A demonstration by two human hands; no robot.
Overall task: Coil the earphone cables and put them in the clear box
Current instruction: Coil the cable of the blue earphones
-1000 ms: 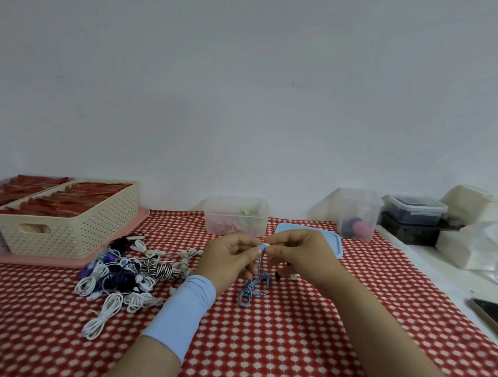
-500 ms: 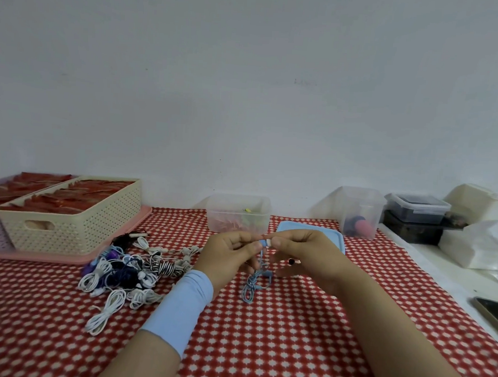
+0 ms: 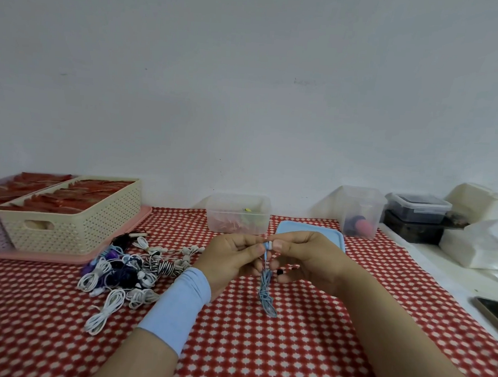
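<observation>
1. The red checked tablecloth (image 3: 261,349) fills the lower frame, with loads of bare cloth low and centre to work over.
2. A cream basket (image 3: 73,224) sits at mid-left, well apart from the hands.
3. The earphone pile (image 3: 126,271) lies left of centre, just beside the person's left wrist. A careless forearm could drag it.
4. The clear box (image 3: 237,214) is centre frame, just behind the hands, open-topped. A blue lid (image 3: 312,233) lies to its right.
5. The left hand (image 3: 231,260) and right hand (image 3: 307,259) meet mid-frame, both pinching the top of the cable.
6. The blue earphone cable (image 3: 266,294) dangles from that pinch as a loose bundle. Best bet: one hand keeps the loops pinned while the other wraps snugly, then it's a short hop forward into the box.
</observation>
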